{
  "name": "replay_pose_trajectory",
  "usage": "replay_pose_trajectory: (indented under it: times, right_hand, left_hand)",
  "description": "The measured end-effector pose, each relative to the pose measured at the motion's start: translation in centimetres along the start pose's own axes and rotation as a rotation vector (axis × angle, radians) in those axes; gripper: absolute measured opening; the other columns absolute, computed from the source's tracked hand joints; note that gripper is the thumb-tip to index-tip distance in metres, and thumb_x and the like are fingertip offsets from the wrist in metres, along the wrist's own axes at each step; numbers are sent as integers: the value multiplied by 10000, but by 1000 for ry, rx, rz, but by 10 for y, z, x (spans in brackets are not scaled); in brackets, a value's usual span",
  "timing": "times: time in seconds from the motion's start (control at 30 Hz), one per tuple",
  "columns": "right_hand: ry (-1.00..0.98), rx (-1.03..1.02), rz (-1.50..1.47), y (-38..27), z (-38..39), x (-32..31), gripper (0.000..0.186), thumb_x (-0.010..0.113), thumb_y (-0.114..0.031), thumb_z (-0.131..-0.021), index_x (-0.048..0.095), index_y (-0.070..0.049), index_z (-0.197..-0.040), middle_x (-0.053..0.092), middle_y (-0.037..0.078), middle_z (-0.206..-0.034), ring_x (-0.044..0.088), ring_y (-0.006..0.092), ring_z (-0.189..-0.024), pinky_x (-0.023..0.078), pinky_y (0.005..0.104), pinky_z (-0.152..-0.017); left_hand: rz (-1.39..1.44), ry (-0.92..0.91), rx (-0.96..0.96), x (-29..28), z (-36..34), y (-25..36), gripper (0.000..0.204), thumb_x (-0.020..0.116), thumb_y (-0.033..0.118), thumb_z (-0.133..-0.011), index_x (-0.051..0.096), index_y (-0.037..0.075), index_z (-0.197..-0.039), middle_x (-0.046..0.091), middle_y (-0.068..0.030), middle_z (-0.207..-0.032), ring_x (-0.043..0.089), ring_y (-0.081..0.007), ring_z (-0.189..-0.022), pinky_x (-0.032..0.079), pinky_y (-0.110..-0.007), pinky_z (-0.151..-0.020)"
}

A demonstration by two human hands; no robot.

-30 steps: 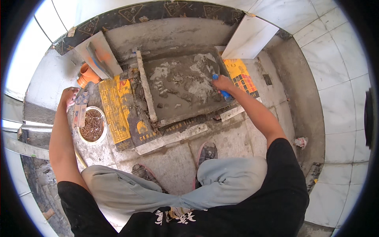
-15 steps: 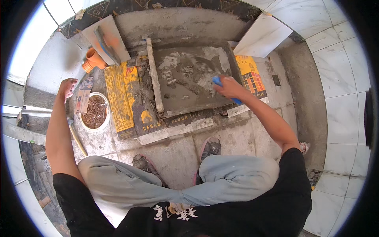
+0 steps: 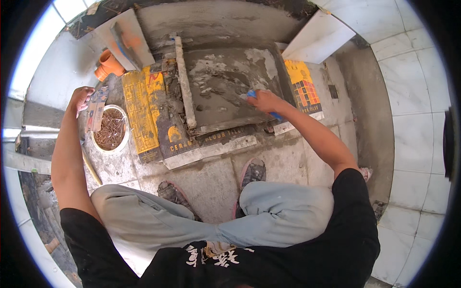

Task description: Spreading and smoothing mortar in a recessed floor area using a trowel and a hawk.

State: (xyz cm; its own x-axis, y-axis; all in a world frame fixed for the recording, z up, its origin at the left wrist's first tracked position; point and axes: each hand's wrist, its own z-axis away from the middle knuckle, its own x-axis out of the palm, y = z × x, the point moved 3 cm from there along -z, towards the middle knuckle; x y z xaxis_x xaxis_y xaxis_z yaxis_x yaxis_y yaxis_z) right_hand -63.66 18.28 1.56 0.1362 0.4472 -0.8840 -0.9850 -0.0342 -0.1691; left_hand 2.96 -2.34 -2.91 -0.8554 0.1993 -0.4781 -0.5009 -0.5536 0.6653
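My right hand [image 3: 267, 102] is closed round the blue handle of a trowel [image 3: 251, 94], low over the wet grey mortar [image 3: 216, 108]. The hand largely covers the tool, and its blade is hard to make out. This mortar fills a shallow rectangular tray or bed, smeared and ridged toward the middle, with a cement-caked wooden strip [image 3: 184, 81] along its left side. Off to the left, my left hand [image 3: 82, 100] is raised with curled fingers above a strip of printed cardboard [image 3: 97, 108]; whether anything is in it stays hidden.
Flattened yellow and black tile cartons [image 3: 139, 113] lie under the bed. A white bucket [image 3: 126, 139] of rusty nails or screws stands left, beside an orange pipe fitting [image 3: 109, 65]. A float [image 3: 125, 45] leans on a tile behind it. Another white tile [image 3: 319, 38] leans at the back right.
My right hand has swept left across the mortar with the trowel, and the smears there look different. My left hand stays raised and curled; the whole view has shifted slightly.
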Motion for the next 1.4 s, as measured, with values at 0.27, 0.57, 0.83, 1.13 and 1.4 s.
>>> replay_pose_trajectory:
  times: [0.27,0.57,0.83,1.13,1.4]
  right_hand:
    - [-2,92,39,-42,36,-31,557,416,-464,-948,578,55,-1072,639,291,-1005,628,423,-970,498,504,-829]
    - [-85,37,-43,-9,1,-2,597,442,-489,-933,633,71,-856,656,286,-861,645,434,-894,506,488,-806]
    - [28,-19,-48,-44,44,-16,528,483,-457,-914,629,48,-960,655,276,-949,637,436,-922,507,512,-782]
    - [-91,-28,8,-25,36,4,509,475,-450,-934,619,35,-994,668,247,-937,645,421,-894,514,510,-765]
    - [89,2,207,14,37,-14,517,486,-485,-932,614,11,-1001,666,250,-927,646,418,-895,518,514,-756]
  left_hand:
    - [-81,156,49,-33,31,6,279,585,289,-839,687,219,-1089,449,38,-771,358,-88,-588,400,-309,-674]
    - [-164,-47,68,-1,1,30,333,621,325,-791,681,194,-1091,470,16,-840,392,-110,-640,420,-341,-767]
    - [-170,36,34,3,-2,25,323,589,291,-808,685,173,-1094,444,25,-780,320,-83,-552,396,-293,-642]
    - [-112,0,158,9,6,47,282,587,281,-850,676,158,-1087,364,77,-647,259,-49,-476,251,-219,-472]
    - [-99,49,56,-16,38,18,282,602,275,-809,691,170,-1056,375,66,-649,251,-62,-483,332,-263,-579]
